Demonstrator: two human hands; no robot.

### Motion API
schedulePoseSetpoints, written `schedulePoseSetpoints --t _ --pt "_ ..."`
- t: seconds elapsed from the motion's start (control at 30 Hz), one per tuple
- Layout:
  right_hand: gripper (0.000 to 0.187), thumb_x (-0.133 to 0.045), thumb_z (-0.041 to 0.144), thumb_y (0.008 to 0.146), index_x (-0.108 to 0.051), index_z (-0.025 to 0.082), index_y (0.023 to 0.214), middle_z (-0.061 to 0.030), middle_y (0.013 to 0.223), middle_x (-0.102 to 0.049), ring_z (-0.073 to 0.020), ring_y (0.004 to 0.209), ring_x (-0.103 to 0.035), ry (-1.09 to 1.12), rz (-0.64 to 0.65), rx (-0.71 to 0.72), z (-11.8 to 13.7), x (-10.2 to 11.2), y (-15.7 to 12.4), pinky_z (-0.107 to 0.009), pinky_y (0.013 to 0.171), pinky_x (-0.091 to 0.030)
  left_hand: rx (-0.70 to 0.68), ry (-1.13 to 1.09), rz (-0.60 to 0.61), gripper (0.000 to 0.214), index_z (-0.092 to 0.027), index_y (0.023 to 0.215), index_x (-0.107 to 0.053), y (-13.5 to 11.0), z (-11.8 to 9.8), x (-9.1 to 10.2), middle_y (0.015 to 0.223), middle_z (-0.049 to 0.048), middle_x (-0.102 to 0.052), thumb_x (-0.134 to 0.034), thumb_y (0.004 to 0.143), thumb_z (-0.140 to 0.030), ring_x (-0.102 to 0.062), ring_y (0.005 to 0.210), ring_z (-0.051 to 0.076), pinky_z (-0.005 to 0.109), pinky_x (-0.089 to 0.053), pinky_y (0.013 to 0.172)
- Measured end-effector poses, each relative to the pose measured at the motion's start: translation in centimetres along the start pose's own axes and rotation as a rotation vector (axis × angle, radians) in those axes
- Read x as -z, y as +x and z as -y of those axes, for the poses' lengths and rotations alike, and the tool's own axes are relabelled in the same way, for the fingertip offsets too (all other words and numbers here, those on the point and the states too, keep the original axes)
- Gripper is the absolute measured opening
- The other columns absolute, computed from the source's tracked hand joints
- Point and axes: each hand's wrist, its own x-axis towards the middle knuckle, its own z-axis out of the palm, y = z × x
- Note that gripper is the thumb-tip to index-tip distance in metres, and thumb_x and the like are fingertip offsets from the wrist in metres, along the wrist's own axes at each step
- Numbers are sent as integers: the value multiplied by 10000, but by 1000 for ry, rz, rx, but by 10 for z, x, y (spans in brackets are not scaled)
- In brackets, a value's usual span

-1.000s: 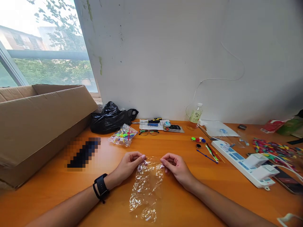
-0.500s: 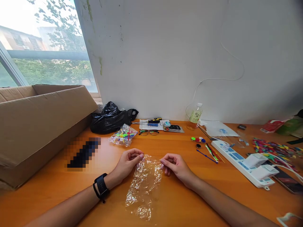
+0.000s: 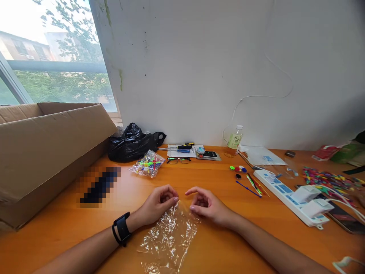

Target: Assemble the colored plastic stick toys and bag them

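A crumpled clear plastic bag (image 3: 167,241) lies on the orange table (image 3: 228,243) in front of me. My left hand (image 3: 158,205), with a black watch on its wrist, pinches the bag's top edge between thumb and fingers. My right hand (image 3: 207,205) is curled over the bag's other top corner, index finger stretched toward the left hand; the fingertips touch the plastic. The two hands are close together, a few centimetres apart.
A large open cardboard box (image 3: 48,148) fills the left. Behind are a black plastic bag (image 3: 132,142), a clear bag of coloured pieces (image 3: 148,163), glasses (image 3: 178,160), a bottle (image 3: 235,139). Right: coloured discs and sticks (image 3: 246,177), a white power strip (image 3: 293,198), a colourful pile (image 3: 327,179).
The hands have come closer together and slightly toward me. The clear bag has slid down and left, spreading flatter on the table.
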Motion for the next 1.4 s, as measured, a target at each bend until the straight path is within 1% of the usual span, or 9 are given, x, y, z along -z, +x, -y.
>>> schedulePoseSetpoints --t 0.2,0.43,0.6,0.77,0.9,1.0,1.13,1.27,1.4 --pt "330 -767 498 908 -660 212 1032 13 803 -615 -148 719 -568 -120 -81 80 -2 8 5 -266 657 -437 -5 33 -95 459 -189 1229 -613 0 1 1 1038 64 -678 -670 955 -553 -613 856 182 303 -508 772" --pt "342 -605 552 855 -591 213 899 -32 712 -640 -227 654 -641 -527 -532 -10 -12 84 23 -343 618 -523 66 60 -324 398 -199 1253 -544 2 3 10 1093 68 -618 -556 1011 -515 -606 1000 224 355 -507 901" --pt "328 -598 455 861 -594 202 1069 -153 1014 -691 -363 1021 -665 -756 -801 39 -3 111 19 -527 938 -526 53 68 -246 359 -203 1227 -559 -1 0 7 1098 68 -643 -550 1018 -495 -607 986 224 351 -504 886" --pt "367 -508 456 998 -637 206 1233 -163 1270 -677 -353 1234 -613 -1171 -594 145 1 82 12 -502 1090 -487 31 80 -184 351 -190 1185 -581 -2 -2 7 1035 59 -654 -542 1026 -500 -605 949 218 340 -492 863" --pt "528 -450 516 1051 -592 200 1450 -147 1520 -584 -354 1415 -518 -1243 -396 24 -8 63 6 -528 1186 -430 20 117 -132 355 -189 1158 -602 -2 -3 7 977 40 -642 -546 1026 -513 -581 889 200 319 -470 819" --pt "623 -420 566 1059 -545 176 1529 -149 1609 -515 -371 1488 -458 -1257 -365 -60 -14 65 5 -557 1222 -391 18 148 -102 356 -189 1130 -617 -2 -3 6 952 36 -640 -552 1022 -521 -573 859 195 312 -460 791" --pt "578 -414 529 1064 -591 159 1472 -169 1526 -599 -365 1435 -525 -1270 -468 57 -9 88 9 -541 1198 -423 0 191 -73 361 -180 1108 -630 -2 0 5 950 47 -650 -558 1016 -521 -576 857 200 312 -461 782" --pt "453 -420 485 1065 -663 202 1322 -149 1339 -712 -346 1286 -623 -1256 -653 212 9 138 5 -517 1114 -485 -12 211 -49 359 -174 1095 -638 -2 -1 4 942 52 -656 -545 1023 -514 -576 846 198 309 -466 777" --pt "436 -466 498 1006 -709 165 1151 -187 1216 -735 -394 1203 -639 -1196 -825 182 15 187 -3 -563 1071 -490 -14 226 -42 358 -177 1065 -644 -1 -3 4 940 56 -669 -542 1021 -518 -586 843 200 308 -466 775"
